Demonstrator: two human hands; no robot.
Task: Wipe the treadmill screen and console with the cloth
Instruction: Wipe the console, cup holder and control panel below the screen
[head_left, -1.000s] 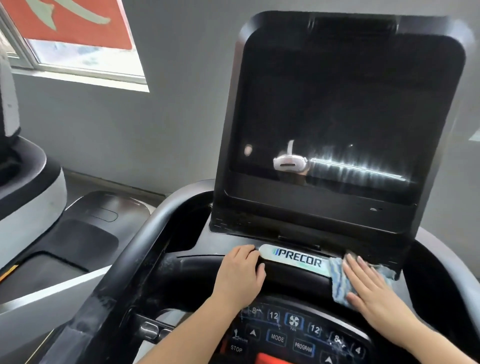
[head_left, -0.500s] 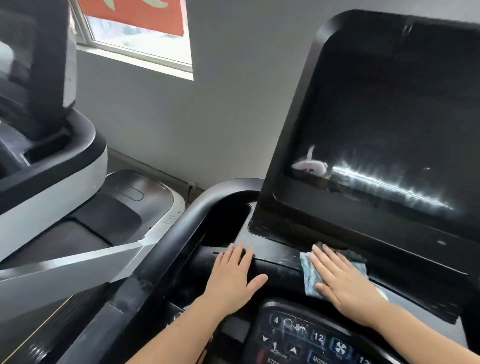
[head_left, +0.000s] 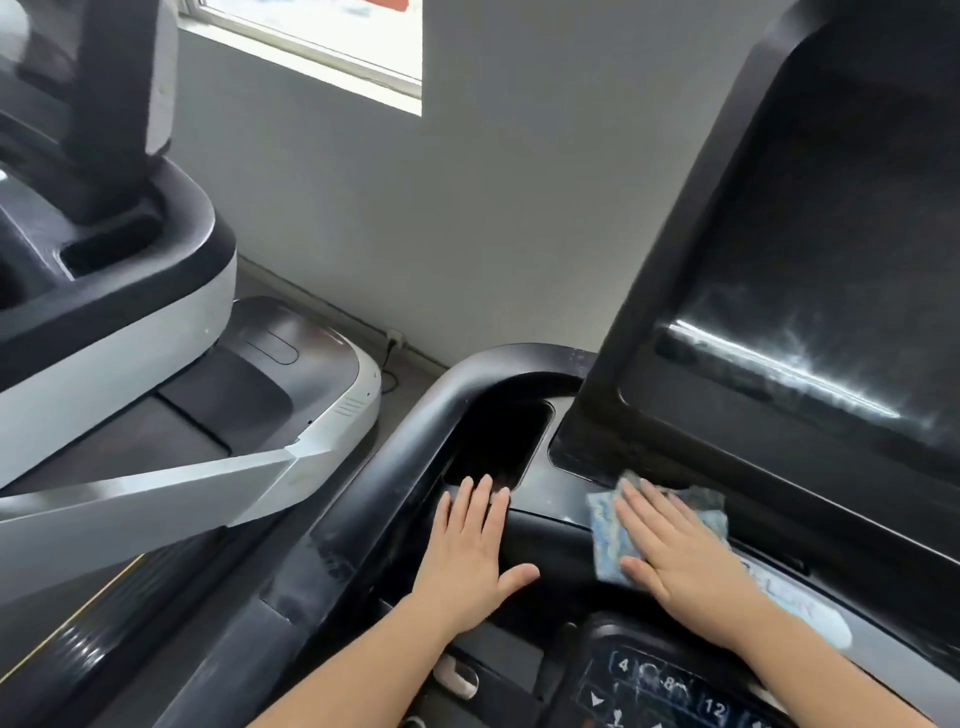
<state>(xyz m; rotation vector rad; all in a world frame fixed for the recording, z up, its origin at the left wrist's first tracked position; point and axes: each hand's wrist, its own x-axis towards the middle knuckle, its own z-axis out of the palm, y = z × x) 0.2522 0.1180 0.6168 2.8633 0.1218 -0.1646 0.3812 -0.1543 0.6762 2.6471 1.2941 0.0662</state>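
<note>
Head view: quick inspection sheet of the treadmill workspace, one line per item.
Surface: black console, dusty smears on its left rail.
Job's things: blue cloth flat on the console ledge below the screen; screen shows streaks.
Clutter: nothing seen.
Grips: right hand pressed flat on the cloth; left hand flat on the console beside the cup pocket, holding nothing.
Cables: one cord at the wall base.
Surroundings: neighbouring treadmill at left, grey wall, window.
</note>
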